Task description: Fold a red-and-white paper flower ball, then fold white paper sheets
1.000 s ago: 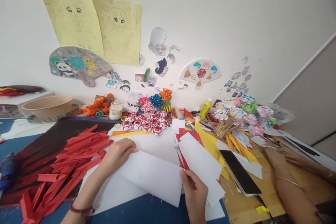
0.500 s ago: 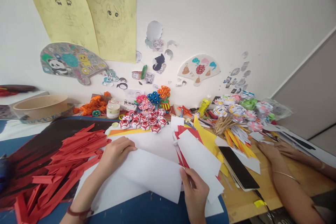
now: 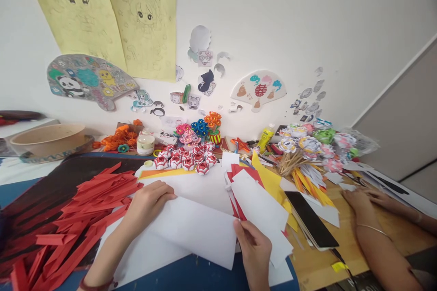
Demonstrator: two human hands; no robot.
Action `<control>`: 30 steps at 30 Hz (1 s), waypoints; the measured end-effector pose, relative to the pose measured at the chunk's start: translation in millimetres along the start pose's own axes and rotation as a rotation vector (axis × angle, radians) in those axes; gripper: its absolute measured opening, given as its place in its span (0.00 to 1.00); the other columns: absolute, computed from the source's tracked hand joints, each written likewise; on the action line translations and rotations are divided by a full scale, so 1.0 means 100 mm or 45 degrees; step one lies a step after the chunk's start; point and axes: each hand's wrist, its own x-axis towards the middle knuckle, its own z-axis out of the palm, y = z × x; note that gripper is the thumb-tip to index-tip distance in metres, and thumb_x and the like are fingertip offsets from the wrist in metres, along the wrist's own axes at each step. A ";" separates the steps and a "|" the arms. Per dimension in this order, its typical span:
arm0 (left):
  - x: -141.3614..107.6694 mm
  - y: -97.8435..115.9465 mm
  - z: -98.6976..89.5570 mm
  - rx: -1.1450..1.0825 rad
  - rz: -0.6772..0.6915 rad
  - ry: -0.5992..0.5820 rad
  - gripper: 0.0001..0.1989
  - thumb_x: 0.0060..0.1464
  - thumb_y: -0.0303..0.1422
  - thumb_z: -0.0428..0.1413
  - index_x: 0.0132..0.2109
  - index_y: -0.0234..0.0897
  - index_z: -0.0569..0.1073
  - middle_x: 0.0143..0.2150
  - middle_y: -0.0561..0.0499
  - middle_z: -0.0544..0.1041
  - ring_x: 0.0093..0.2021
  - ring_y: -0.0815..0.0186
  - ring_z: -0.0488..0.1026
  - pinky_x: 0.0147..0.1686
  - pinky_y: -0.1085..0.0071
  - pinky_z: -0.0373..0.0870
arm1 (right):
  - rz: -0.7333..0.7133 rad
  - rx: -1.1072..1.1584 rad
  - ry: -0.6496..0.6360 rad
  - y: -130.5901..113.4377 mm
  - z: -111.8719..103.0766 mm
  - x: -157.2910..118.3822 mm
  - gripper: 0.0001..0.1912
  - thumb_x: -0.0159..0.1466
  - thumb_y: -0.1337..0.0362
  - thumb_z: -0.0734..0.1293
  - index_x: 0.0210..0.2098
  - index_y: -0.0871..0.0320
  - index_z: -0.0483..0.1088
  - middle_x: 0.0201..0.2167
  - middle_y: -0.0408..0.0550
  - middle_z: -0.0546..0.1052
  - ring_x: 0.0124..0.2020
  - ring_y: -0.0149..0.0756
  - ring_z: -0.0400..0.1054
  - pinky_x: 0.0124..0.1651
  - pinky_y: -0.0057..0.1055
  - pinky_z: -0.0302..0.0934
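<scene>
A rectangular sheet of white paper (image 3: pixel 198 229) is held by both my hands over larger white sheets. At its upper left end, the curled fingers of my left hand (image 3: pixel 150 202) close on the edge, the thumb mostly hidden. My right hand (image 3: pixel 254 248) pinches the right edge between thumb and fingers. Left of my left hand lies a pile of folded red paper strips (image 3: pixel 92 204). Just beyond my right hand are more white paper pieces (image 3: pixel 261 202) and red paper (image 3: pixel 248 173). White-and-red paper flowers (image 3: pixel 187 160) stand behind the sheets.
A phone (image 3: pixel 310 218) with a cable lies to the right. Another person's hands (image 3: pixel 362 200) rest on the wooden table beside it. Bunched paper flowers (image 3: pixel 303 143), a yellow bottle (image 3: pixel 265 137), a jar (image 3: pixel 145 143) and a beige basin (image 3: pixel 48 138) line the back by the wall.
My hands and the held paper stay nearly in place, its lower right corner slightly lower. The other person's hands have shifted a little to the right. The view has moved slightly.
</scene>
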 end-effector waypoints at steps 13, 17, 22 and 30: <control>0.00 0.02 0.00 0.021 -0.021 -0.051 0.12 0.63 0.36 0.49 0.33 0.38 0.71 0.31 0.52 0.73 0.33 0.66 0.70 0.33 0.73 0.61 | 0.110 0.055 -0.028 0.01 -0.02 0.02 0.17 0.54 0.52 0.71 0.22 0.61 0.76 0.20 0.47 0.73 0.23 0.37 0.65 0.25 0.28 0.64; 0.00 0.02 -0.01 0.008 -0.032 -0.064 0.12 0.63 0.36 0.49 0.33 0.38 0.71 0.31 0.52 0.73 0.33 0.66 0.70 0.33 0.73 0.61 | 0.114 0.054 -0.037 0.02 -0.02 0.02 0.18 0.54 0.51 0.71 0.22 0.62 0.77 0.21 0.48 0.75 0.23 0.37 0.66 0.25 0.28 0.64; 0.00 0.01 -0.01 -0.005 -0.041 -0.052 0.11 0.62 0.35 0.49 0.33 0.38 0.72 0.31 0.52 0.74 0.32 0.66 0.70 0.33 0.73 0.62 | 0.098 0.043 -0.051 0.03 -0.01 0.03 0.18 0.55 0.51 0.70 0.23 0.62 0.77 0.21 0.49 0.76 0.24 0.38 0.68 0.25 0.28 0.66; 0.03 -0.04 0.05 -0.071 -0.113 -0.011 0.08 0.59 0.33 0.51 0.34 0.38 0.73 0.35 0.50 0.78 0.35 0.64 0.73 0.36 0.71 0.66 | 0.054 -0.171 -0.056 0.05 0.07 0.14 0.18 0.57 0.50 0.68 0.30 0.61 0.79 0.31 0.53 0.81 0.33 0.46 0.74 0.38 0.34 0.70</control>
